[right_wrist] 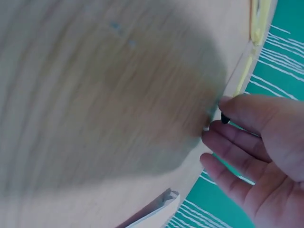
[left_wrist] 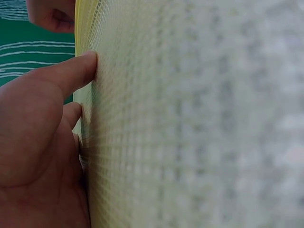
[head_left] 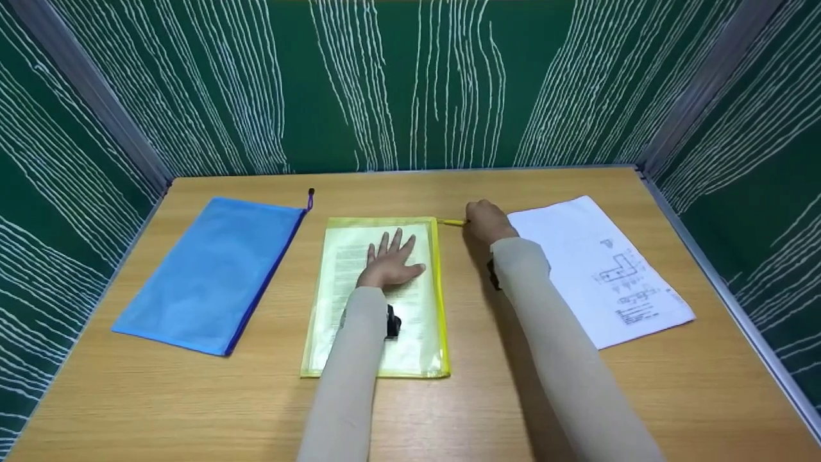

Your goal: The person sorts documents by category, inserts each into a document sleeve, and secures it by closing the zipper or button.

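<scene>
A yellow mesh zip pouch (head_left: 410,346) lies flat in the middle of the table, with a printed sheet showing through its clear top. My left hand (head_left: 390,262) rests on it, fingers spread; the left wrist view shows the thumb (left_wrist: 78,73) against the mesh. At the pouch's top right corner, my right hand (head_left: 489,221) pinches the yellow zipper pull cord (head_left: 451,222), which is drawn out to the right. The cord's dark end (right_wrist: 225,118) shows between thumb and fingers in the right wrist view.
On the left lies a blue zip pouch (head_left: 205,276) with a purple pull cord (head_left: 310,201). White paper (head_left: 577,256) with a printed drawing lies on the right, partly under the right forearm. Green panels (head_left: 397,83) with white lines border the wooden table (head_left: 256,404).
</scene>
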`<move>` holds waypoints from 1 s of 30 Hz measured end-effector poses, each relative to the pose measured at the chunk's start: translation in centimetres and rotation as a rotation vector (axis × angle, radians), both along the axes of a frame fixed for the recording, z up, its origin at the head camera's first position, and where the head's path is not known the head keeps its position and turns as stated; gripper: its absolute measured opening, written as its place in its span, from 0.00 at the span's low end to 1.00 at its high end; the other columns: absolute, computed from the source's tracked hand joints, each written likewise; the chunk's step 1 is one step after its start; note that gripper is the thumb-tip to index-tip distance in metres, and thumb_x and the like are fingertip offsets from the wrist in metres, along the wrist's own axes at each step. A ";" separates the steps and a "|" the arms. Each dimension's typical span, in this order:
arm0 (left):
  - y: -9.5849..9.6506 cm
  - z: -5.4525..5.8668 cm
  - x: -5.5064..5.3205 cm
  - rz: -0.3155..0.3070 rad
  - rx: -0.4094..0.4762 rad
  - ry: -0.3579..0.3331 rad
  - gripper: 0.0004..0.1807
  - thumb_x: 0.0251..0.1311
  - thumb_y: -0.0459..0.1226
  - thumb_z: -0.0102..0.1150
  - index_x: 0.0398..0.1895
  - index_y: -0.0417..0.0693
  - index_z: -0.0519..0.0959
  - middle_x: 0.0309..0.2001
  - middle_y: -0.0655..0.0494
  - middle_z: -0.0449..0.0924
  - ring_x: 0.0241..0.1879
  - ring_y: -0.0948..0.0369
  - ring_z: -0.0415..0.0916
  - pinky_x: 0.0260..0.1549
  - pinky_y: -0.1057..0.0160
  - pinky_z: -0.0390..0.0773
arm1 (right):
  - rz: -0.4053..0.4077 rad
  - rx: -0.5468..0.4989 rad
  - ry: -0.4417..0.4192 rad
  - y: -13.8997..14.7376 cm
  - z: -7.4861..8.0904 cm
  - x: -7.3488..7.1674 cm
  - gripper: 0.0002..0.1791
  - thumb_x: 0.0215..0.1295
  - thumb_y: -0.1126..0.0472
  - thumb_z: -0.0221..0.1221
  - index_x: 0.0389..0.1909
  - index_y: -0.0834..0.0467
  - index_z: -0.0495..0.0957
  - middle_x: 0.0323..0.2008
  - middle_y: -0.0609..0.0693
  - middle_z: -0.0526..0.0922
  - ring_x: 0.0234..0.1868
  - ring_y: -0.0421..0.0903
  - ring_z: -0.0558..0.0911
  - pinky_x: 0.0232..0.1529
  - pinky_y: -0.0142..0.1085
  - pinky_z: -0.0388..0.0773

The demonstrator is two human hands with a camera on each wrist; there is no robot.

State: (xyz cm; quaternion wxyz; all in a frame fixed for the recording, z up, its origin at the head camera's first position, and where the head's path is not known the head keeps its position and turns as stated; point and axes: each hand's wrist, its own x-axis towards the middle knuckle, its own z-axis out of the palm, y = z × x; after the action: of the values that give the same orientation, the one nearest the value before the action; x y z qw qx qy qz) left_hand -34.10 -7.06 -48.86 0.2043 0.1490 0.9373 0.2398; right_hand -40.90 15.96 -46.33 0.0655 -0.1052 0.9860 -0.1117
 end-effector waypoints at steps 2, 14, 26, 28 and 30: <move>-0.1 0.0 0.0 0.001 0.003 0.002 0.41 0.68 0.58 0.42 0.78 0.60 0.40 0.78 0.54 0.23 0.75 0.51 0.16 0.70 0.44 0.19 | -0.017 -0.101 -0.019 0.3 -0.1 0.2 0.10 0.66 0.68 0.56 0.45 0.64 0.82 0.40 0.59 0.84 0.39 0.49 0.81 0.45 0.44 0.81; -0.4 -0.1 -0.2 0.005 0.000 -0.009 0.41 0.68 0.58 0.42 0.78 0.61 0.40 0.78 0.55 0.23 0.75 0.52 0.16 0.70 0.44 0.20 | -0.090 -0.382 -0.105 1.1 -0.7 1.2 0.07 0.65 0.67 0.58 0.41 0.60 0.82 0.41 0.56 0.82 0.41 0.49 0.75 0.49 0.42 0.77; 0.0 0.0 -0.2 0.010 0.001 -0.023 0.40 0.68 0.58 0.43 0.77 0.62 0.40 0.78 0.56 0.24 0.75 0.53 0.16 0.71 0.45 0.21 | -0.138 -0.429 -0.164 1.2 -0.9 2.0 0.09 0.66 0.65 0.57 0.45 0.59 0.81 0.43 0.56 0.80 0.43 0.50 0.76 0.53 0.43 0.77; 0.0 0.1 -0.2 0.014 0.003 -0.030 0.40 0.68 0.58 0.43 0.77 0.62 0.40 0.78 0.56 0.24 0.75 0.53 0.16 0.71 0.45 0.21 | -0.132 -0.428 -0.157 1.2 -0.9 2.1 0.09 0.66 0.65 0.57 0.45 0.60 0.81 0.43 0.56 0.80 0.42 0.49 0.76 0.52 0.43 0.77; 0.1 0.2 -0.2 0.016 0.003 -0.035 0.40 0.68 0.58 0.43 0.77 0.62 0.40 0.78 0.57 0.23 0.75 0.53 0.16 0.71 0.45 0.21 | -0.125 -0.427 -0.148 1.2 -1.0 2.3 0.09 0.66 0.65 0.57 0.45 0.60 0.81 0.43 0.56 0.80 0.42 0.49 0.76 0.51 0.43 0.77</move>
State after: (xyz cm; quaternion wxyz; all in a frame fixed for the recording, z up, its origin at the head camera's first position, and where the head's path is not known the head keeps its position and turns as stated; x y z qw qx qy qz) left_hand -34.34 -7.00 -48.70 0.2184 0.1375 0.9344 0.2454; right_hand -38.64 17.14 -47.31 0.1068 -0.0468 0.9370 -0.3292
